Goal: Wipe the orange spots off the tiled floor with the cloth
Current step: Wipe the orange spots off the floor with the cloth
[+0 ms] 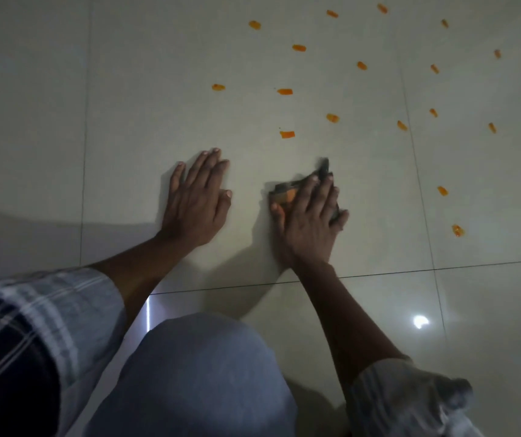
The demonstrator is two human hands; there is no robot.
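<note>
The cloth (287, 192) is lying just right of the frame's centre, pinned to the tiled floor (145, 99) under my right hand (308, 220). The floor is pale, glossy tile, dimly lit, with thin dark grout lines (379, 273) crossing it; one runs across the frame just below my wrists, others run up the left and right sides. A bright round reflection (420, 321) is shining on the tile at lower right.

I am pressing my right hand palm-down on the cloth, fingers spread and stretched toward the top of the frame, flattening it against the floor rather than gripping it. My left hand (197, 197) is lying flat and empty on the bare tile just left of it, fingers together and extended, thumb out toward the cloth. Both forearms are reaching up from the bottom of the frame, out of checked sleeves (48, 313), and my knee (202, 373) in light fabric is filling the lower centre.

The cloth is looking dark and crumpled, peeking out at my fingertips and beside my thumb, with an orange patch showing on its left part. The orange spots (287, 134) are scattered over the upper centre and right of the frame, small smears well apart from each other; the nearest one is sitting just above the cloth.
</note>
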